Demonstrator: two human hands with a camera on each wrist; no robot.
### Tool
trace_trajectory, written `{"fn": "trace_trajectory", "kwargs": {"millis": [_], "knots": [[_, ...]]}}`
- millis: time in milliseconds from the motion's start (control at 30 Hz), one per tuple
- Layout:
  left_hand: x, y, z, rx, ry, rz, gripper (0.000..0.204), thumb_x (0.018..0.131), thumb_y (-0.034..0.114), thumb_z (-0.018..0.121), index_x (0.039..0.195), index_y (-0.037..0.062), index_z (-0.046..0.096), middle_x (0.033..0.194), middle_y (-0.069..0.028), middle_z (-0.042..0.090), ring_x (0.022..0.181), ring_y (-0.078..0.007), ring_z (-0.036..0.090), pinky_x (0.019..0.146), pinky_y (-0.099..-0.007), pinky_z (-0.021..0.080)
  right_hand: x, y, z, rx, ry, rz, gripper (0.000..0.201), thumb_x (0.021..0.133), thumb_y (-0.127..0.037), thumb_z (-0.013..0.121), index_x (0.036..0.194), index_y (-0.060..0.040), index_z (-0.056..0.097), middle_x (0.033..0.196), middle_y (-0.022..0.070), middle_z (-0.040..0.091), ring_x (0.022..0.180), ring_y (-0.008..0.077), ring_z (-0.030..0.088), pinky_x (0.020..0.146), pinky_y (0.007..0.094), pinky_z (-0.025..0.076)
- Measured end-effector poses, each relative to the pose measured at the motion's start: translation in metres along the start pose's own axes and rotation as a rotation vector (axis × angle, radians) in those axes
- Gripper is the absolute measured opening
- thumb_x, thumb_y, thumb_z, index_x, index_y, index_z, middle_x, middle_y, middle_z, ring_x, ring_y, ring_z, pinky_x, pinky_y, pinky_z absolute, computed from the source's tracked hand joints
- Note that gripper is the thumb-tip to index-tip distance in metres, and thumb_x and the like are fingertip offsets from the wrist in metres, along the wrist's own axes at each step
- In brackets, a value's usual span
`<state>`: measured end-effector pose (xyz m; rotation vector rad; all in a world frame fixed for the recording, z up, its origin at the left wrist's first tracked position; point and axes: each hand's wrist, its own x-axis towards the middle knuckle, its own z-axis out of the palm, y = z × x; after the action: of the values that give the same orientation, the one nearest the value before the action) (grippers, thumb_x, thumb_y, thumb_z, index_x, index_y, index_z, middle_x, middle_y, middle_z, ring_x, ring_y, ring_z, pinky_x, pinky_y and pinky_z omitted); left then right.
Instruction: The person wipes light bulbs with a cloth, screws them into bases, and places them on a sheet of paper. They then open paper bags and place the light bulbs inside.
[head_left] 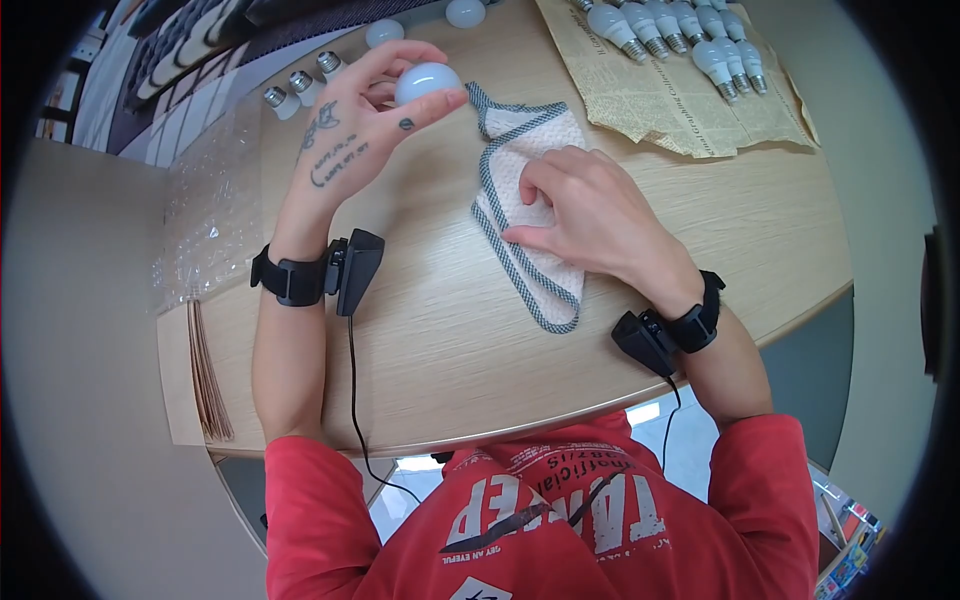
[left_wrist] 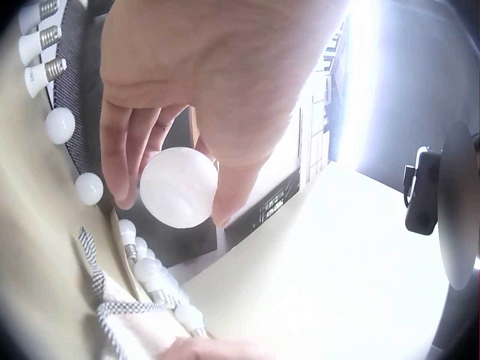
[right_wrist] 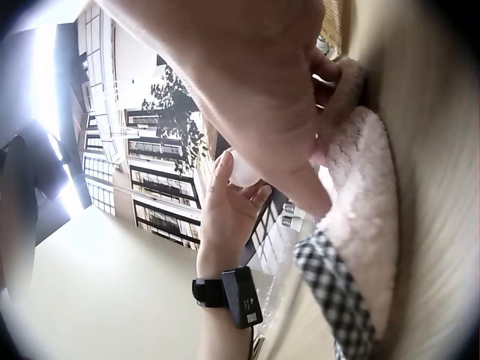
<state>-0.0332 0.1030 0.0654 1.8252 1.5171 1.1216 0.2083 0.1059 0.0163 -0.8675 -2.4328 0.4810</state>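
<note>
The left hand [head_left: 350, 135] grips a round white bulb [head_left: 427, 85] between thumb and fingers, above the table's left part. In the left wrist view the white globe [left_wrist: 178, 187] shows between the fingertips of that hand [left_wrist: 202, 82]. On a pale cloth with a checked edge [head_left: 520, 150], the right hand [head_left: 600, 215] lies with bent fingers and thumb. The right wrist view shows its thumb and fingers [right_wrist: 262, 97] pinching the cloth [right_wrist: 360, 217], part of which rises off the table.
Two white globes [head_left: 384, 33] [head_left: 465, 12] lie at the table's far side. Several bulbs with metal bases [head_left: 303, 82] stand at the left, near bubble wrap [head_left: 205, 220]. More bulbs [head_left: 712, 62] rest on brown printed paper [head_left: 700, 130]. Folded brown paper [head_left: 200, 370] is at the left edge.
</note>
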Motion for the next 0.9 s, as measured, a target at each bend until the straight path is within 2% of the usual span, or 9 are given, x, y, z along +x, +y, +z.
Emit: {"fn": "trace_trajectory", "kwargs": {"millis": [33,133,233,333,533,633,733,833,900], "knots": [[-0.001,0.000,0.002,-0.028,-0.014,0.000,0.042,0.080,0.032,0.082,0.114,0.0105,0.068,0.099,-0.0043,0.065,0.086,-0.0130,0.067,0.075,-0.0232,0.053,-0.001,0.002,0.004,-0.016,0.067,-0.041,0.024,0.076,-0.023,0.075,0.071,-0.0012,0.065,0.074,0.0149,0.065,0.075,0.0307,0.063,0.071,0.0412,0.050],[-0.003,0.001,0.004,-0.073,-0.057,-0.004,0.040,0.081,0.029,0.081,0.114,0.0100,0.069,0.101,-0.0045,0.065,0.086,-0.0126,0.067,0.076,-0.0232,0.053,0.000,0.004,0.003,-0.015,0.040,-0.033,0.018,0.078,-0.016,0.071,0.078,0.0017,0.065,0.079,0.0148,0.064,0.072,0.0277,0.062,0.067,0.0367,0.050],[-0.003,0.002,0.005,-0.052,-0.110,0.006,0.041,0.081,0.027,0.081,0.115,0.0102,0.068,0.104,-0.0044,0.064,0.089,-0.0133,0.066,0.078,-0.0246,0.053,0.002,0.006,-0.005,0.173,-0.055,0.104,0.019,0.082,-0.015,0.069,0.088,0.0030,0.069,0.080,0.0130,0.066,0.073,0.0235,0.063,0.068,0.0337,0.050],[-0.005,0.004,0.005,-0.053,-0.140,0.025,0.045,0.081,0.028,0.081,0.120,0.0108,0.066,0.111,-0.0047,0.062,0.094,-0.0150,0.065,0.082,-0.0266,0.053,0.005,0.005,-0.009,0.365,-0.011,0.268,0.020,0.081,-0.016,0.066,0.087,0.0030,0.071,0.078,0.0158,0.069,0.073,0.0289,0.066,0.070,0.0375,0.052],[-0.006,0.008,0.005,-0.073,-0.161,-0.004,0.050,0.080,0.028,0.082,0.124,0.0117,0.064,0.111,-0.0053,0.060,0.096,-0.0165,0.066,0.083,-0.0272,0.054,0.006,0.005,-0.011,0.469,0.105,0.354,0.021,0.086,-0.016,0.063,0.089,0.0029,0.071,0.078,0.0098,0.069,0.073,0.0175,0.066,0.069,0.0305,0.051],[-0.007,0.008,0.009,-0.049,-0.131,0.006,0.057,0.079,0.028,0.083,0.128,0.0120,0.058,0.110,-0.0064,0.060,0.097,-0.0175,0.066,0.083,-0.0271,0.054,0.007,0.011,-0.010,0.691,0.199,0.416,0.020,0.091,-0.018,0.061,0.095,-0.0007,0.070,0.081,0.0044,0.069,0.075,0.0140,0.064,0.068,0.0294,0.050],[-0.008,0.003,0.012,0.018,-0.122,0.030,0.062,0.078,0.028,0.083,0.130,0.0120,0.053,0.110,-0.0071,0.060,0.097,-0.0182,0.067,0.082,-0.0272,0.055,0.009,0.017,-0.012,0.994,0.359,0.536,0.022,0.096,-0.021,0.056,0.100,-0.0036,0.068,0.090,0.0019,0.067,0.083,0.0127,0.063,0.074,0.0279,0.050],[-0.011,0.006,0.015,0.077,-0.167,0.035,0.065,0.076,0.025,0.084,0.131,0.0111,0.050,0.112,-0.0068,0.060,0.096,-0.0181,0.066,0.080,-0.0289,0.054,0.014,0.014,-0.017,1.272,0.527,0.587,0.024,0.100,-0.022,0.050,0.100,-0.0039,0.067,0.097,0.0039,0.065,0.090,0.0129,0.062,0.081,0.0282,0.049],[-0.013,0.013,0.019,0.109,-0.210,0.036,0.066,0.075,0.022,0.084,0.131,0.0099,0.050,0.112,-0.0070,0.061,0.095,-0.0180,0.066,0.077,-0.0303,0.054,0.013,0.014,-0.016,1.390,0.476,0.477,0.026,0.102,-0.021,0.048,0.100,-0.0024,0.067,0.103,0.0052,0.065,0.096,0.0131,0.061,0.085,0.0282,0.048]]}}
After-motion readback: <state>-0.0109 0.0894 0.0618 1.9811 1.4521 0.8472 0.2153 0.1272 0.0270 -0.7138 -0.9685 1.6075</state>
